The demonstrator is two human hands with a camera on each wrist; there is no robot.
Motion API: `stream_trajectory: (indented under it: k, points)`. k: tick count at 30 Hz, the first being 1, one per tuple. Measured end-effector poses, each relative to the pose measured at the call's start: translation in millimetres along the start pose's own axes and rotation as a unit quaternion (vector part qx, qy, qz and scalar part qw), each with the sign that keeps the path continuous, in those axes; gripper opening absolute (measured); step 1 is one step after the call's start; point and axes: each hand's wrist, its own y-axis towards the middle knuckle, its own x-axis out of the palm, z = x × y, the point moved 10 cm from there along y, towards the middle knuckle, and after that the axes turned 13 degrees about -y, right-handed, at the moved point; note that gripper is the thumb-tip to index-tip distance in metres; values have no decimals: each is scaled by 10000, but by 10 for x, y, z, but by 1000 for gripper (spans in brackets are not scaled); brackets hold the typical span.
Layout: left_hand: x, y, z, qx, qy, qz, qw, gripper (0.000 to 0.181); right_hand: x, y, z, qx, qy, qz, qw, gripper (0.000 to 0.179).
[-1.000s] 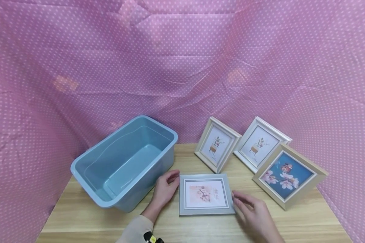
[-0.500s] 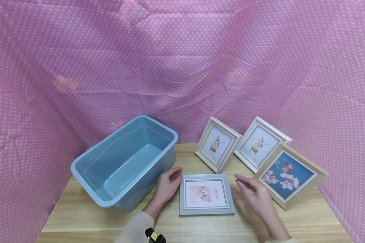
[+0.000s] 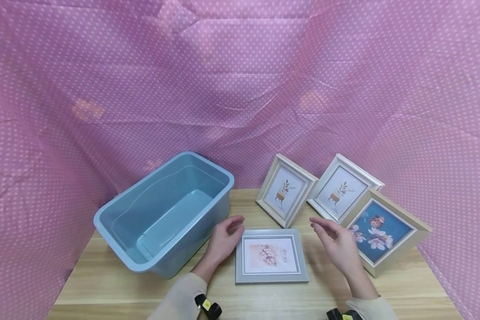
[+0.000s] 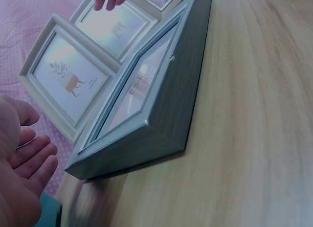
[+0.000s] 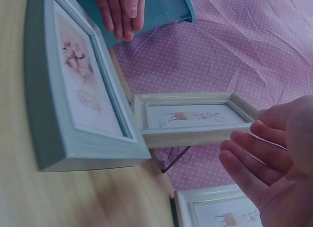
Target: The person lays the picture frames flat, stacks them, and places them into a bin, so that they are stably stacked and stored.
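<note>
A grey picture frame point(image 3: 270, 257) with a blossom print lies face up on the wooden table. Just off its left edge is my left hand point(image 3: 225, 238), fingers relaxed and holding nothing; the left wrist view shows a gap between that hand point(image 4: 29, 163) and the frame. On the other side, my right hand point(image 3: 338, 246) hovers with loosely bent fingers and nothing in them. From the head, it overlaps the lower left of a beige frame point(image 3: 402, 253) with a blue blossom picture. The right wrist view shows the fingers point(image 5: 254, 161) apart from the grey frame.
A blue plastic tub point(image 3: 220, 213) stands at the left. Behind the grey frame, a cream frame point(image 3: 285, 189) and a white frame point(image 3: 340, 191), both with plant prints, stand propped up. Pink dotted cloth point(image 3: 240, 111) hangs around the table point(image 3: 264, 302).
My right hand has left the grey frame's right edge and moved up and away from it. My left hand has shifted slightly up and to the right. The frames and tub stay put.
</note>
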Motion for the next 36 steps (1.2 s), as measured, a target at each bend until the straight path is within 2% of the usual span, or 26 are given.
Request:
stream_trajectory:
  k: [10, 18, 26, 31, 36]
  points:
    - [94, 95, -4, -162, -66, -40, 9998, 40, -56, 228, -82, 182, 180, 135, 9996, 22]
    - [146, 158, 35, 92, -189, -155, 9997, 39, -115, 364, -111, 501, -36, 136, 9986, 26]
    - [208, 203, 65, 183, -119, -238, 9995, 37, -147, 504, -60, 841, -41, 204, 9962, 32]
    - [234, 252, 76, 101, -119, -189, 9997, 39, -145, 591, -14, 1014, 75, 172, 9947, 39]
    - [256, 319, 116, 156, -95, -151, 9997, 39, -127, 668, 66, 1210, 49, 177, 9925, 44]
